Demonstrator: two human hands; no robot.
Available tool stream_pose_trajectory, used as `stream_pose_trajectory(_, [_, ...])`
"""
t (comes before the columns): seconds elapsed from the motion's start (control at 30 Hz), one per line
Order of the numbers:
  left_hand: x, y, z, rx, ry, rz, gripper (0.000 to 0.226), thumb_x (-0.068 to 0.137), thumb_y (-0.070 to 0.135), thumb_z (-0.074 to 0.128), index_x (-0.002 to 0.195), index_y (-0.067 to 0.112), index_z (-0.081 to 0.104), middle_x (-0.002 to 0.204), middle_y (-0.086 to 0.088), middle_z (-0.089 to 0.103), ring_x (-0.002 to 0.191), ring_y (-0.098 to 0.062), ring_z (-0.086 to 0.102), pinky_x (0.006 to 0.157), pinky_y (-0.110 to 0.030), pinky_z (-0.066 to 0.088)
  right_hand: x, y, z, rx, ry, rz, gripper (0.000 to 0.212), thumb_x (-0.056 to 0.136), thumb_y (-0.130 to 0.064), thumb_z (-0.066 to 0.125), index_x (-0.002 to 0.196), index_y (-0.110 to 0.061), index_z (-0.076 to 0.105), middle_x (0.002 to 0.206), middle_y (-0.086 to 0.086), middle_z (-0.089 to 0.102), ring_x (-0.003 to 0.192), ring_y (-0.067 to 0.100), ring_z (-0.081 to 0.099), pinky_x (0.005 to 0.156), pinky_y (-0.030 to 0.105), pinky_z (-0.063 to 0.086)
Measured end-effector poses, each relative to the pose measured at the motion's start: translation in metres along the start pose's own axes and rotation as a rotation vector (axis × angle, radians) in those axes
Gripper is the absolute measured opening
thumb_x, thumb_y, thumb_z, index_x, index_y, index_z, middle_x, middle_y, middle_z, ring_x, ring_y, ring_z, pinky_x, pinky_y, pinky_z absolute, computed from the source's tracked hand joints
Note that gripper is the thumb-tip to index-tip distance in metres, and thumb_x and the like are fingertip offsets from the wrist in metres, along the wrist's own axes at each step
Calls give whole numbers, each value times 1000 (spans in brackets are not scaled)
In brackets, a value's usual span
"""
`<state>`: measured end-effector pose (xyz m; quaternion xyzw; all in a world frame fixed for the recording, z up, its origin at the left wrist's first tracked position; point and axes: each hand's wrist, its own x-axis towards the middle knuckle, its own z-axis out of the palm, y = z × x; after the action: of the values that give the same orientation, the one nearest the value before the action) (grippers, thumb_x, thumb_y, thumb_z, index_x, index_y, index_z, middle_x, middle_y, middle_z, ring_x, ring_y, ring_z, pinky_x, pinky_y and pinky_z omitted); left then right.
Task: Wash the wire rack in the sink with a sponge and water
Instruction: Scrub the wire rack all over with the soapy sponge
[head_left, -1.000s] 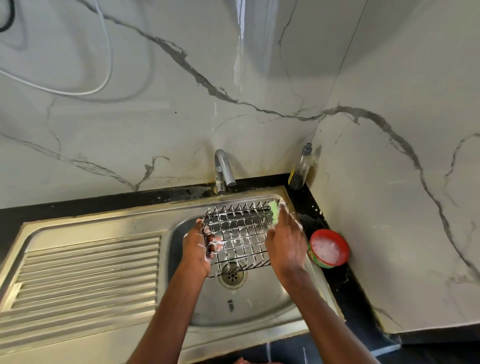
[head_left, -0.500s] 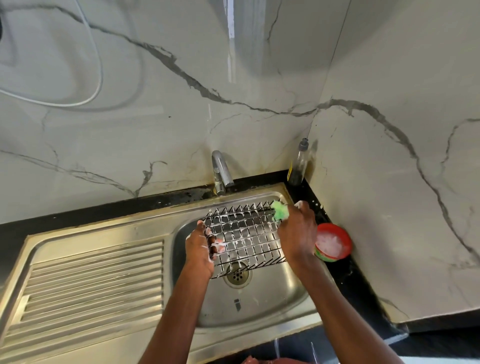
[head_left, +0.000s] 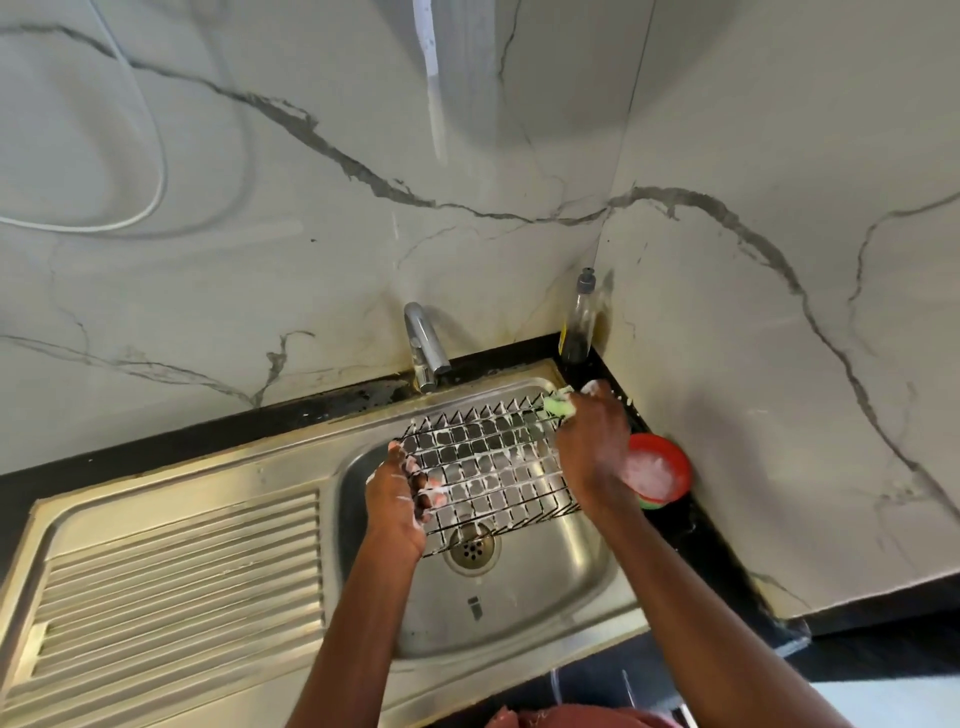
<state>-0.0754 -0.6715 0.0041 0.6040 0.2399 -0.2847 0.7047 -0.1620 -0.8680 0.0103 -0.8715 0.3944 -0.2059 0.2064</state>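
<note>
Holding soapy rack (head_left: 488, 457) over sink (head_left: 545, 587)

A green sponge (head_left: 561, 407) sat in the right hand (head_left: 589, 447); right of it, a red bowl (head_left: 675, 457); the wall (head_left: 311, 234) beyond was grey-veined white.

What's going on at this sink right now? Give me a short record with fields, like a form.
Activity: scrubbing a wire rack held over the sink
Left hand: grips the rack's left edge, fingers hooked through the wires
Right hand: holds a green sponge at the rack's far right corner
Rack state: soapy, foam on the wires
Faucet: no water seen running
Nearby: red bowl of suds right of the sink; bottle in the corner
</note>
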Motion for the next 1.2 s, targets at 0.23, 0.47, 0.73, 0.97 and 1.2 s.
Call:
stream_pose_trajectory(0.23, [-3,-10,14,-84,-88,-1,37,107,38,52,75,21,57,52,-1,57,36,-11,45,38,-19,33,-51,-61,14,-25,-188,-406,50,94,-4,60,142,-15,52,147,3,44,127,19,47,108,36,47])
stream_pose_trajectory(0.47, [10,-5,-7,-28,-32,13,35,105,36,54,75,18,55,69,-9,55,52,-20,45,31,-14,33,-5,16,-4,35,39,28,47,82,11,59,121,-10,73,126,11,66,104,26,67,80,36,59])
stream_pose_trajectory(0.73, [22,-25,10,-87,-97,-43,37,106,38,49,74,22,61,63,0,56,36,-11,50,38,-19,32,-65,-49,16,74,-239,-499,49,88,-2,67,134,-17,62,140,1,53,119,18,50,100,33,52])
stream_pose_trajectory(0.97, [25,-14,-8,-109,-1,-45,37,104,36,51,69,24,54,58,5,54,31,-11,49,44,-24,28,-13,35,-3,21,-30,-40,47,77,17,61,115,-7,75,119,12,69,106,27,67,72,22,51])
stream_pose_trajectory(1.2, [20,-14,0,-95,79,-44,37,105,31,46,68,24,52,59,8,52,31,-11,53,43,-22,22,-84,-31,13,44,-235,-442,51,84,14,55,125,-12,68,131,6,60,109,20,61,84,33,60])
